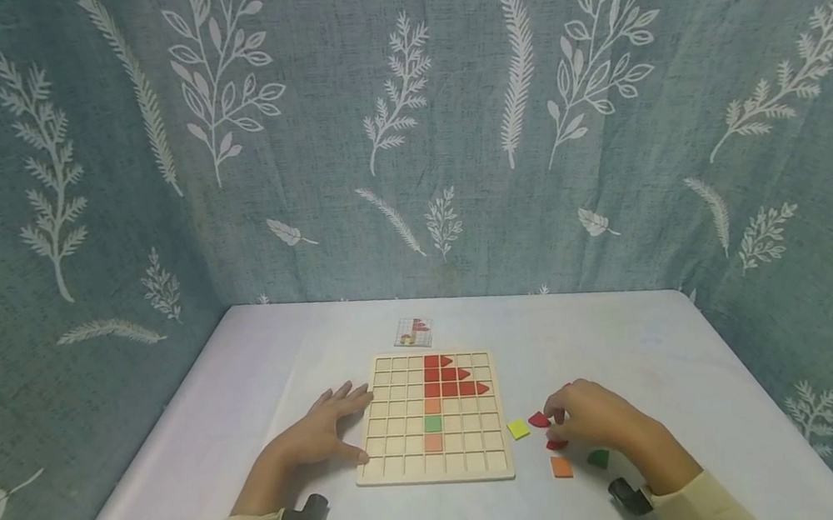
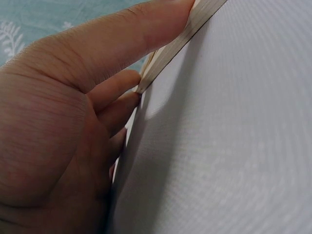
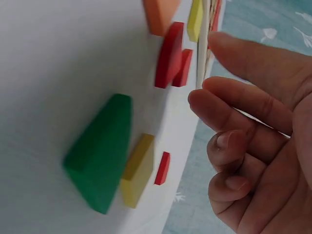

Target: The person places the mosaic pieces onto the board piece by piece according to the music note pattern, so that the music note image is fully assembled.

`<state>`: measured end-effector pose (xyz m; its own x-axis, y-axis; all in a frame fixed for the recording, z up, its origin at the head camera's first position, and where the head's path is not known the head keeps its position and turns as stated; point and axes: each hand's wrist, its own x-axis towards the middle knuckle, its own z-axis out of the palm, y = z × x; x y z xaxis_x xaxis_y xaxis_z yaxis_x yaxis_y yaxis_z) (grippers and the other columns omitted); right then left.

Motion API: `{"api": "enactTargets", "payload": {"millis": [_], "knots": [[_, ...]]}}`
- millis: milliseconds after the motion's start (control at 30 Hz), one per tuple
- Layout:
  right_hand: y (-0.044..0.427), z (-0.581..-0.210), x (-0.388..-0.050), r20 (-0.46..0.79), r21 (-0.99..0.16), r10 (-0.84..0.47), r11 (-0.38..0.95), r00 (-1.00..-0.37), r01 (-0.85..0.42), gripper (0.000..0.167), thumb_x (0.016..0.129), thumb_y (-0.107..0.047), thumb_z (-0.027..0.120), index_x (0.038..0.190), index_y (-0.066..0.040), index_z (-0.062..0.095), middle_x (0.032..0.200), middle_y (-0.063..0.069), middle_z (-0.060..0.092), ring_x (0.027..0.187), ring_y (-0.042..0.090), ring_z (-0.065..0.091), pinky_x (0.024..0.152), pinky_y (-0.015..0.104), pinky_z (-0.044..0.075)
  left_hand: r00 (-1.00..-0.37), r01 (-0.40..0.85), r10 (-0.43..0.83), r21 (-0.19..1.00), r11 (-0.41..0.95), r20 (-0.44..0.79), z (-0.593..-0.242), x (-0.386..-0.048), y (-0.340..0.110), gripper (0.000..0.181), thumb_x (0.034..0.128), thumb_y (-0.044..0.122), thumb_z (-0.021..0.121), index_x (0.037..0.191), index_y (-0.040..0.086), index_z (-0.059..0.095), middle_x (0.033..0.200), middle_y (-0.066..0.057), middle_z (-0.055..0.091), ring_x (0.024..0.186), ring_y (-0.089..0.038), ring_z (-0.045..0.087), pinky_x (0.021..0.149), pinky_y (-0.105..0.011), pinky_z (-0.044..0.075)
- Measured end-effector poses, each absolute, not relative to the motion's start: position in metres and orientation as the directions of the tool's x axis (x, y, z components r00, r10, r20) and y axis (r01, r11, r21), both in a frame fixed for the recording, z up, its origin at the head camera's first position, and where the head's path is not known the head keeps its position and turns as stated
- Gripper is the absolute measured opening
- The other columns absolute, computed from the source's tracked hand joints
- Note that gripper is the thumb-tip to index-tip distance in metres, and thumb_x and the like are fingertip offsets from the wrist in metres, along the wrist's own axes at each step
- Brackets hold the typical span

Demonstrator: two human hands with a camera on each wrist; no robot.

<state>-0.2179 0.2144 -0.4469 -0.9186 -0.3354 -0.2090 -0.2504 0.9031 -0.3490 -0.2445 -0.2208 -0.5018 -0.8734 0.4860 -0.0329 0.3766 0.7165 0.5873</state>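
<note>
A wooden grid board (image 1: 400, 443) lies on the table, with red squares and pointed pieces, orange squares and a green square (image 1: 432, 423) set in its middle columns. My left hand (image 1: 322, 431) rests with spread fingers and thumb against the board's left edge; in the left wrist view the thumb touches the board's side (image 2: 170, 51). My right hand (image 1: 599, 416) hovers above loose pieces right of the board, fingers bent with nothing seen between them. Near it lie red pieces (image 1: 540, 420), a yellow square (image 1: 518, 428), an orange square (image 1: 561, 467) and a green piece (image 3: 102, 156).
A small pattern card (image 1: 413, 332) lies behind the board on the white table (image 1: 303, 338). Patterned blue-green cloth (image 1: 344, 133) stands around the back and sides. In the right wrist view a yellow piece (image 3: 138, 170) and a small red piece (image 3: 163, 168) lie beyond the green one.
</note>
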Motion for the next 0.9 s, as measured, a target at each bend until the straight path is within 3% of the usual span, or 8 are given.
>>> {"api": "enactTargets", "payload": {"millis": [367,900], "knots": [[0.213,-0.454,-0.210,-0.264,-0.253,-0.257,0.948,-0.930,-0.191,0.025,0.072,-0.039,0.084,0.076,-0.020,0.067,0.065,-0.005,0.056,0.064,0.015,0.051,0.057,0.031,0.046,-0.885,0.357,0.463,0.582,0.731,-0.038,-0.501,-0.245,-0.220,0.110,0.0573,0.054,0.085,0.149,0.013,0.041,0.157,-0.005,0.029,0.148,-0.029,0.009,0.118,-0.051,-0.001],[0.206,-0.460,-0.211,-0.172,-0.255,-0.343,0.921,-0.923,-0.295,0.020,0.077,-0.030,0.080,0.073,-0.022,0.062,0.063,-0.008,0.053,0.062,0.012,0.048,0.057,0.031,0.042,-0.880,0.369,0.475,0.581,0.725,-0.033,-0.503,-0.244,-0.220,0.109,0.0580,0.052,0.085,0.149,0.012,0.041,0.157,-0.006,0.029,0.147,-0.031,0.009,0.118,-0.052,-0.001]]}}
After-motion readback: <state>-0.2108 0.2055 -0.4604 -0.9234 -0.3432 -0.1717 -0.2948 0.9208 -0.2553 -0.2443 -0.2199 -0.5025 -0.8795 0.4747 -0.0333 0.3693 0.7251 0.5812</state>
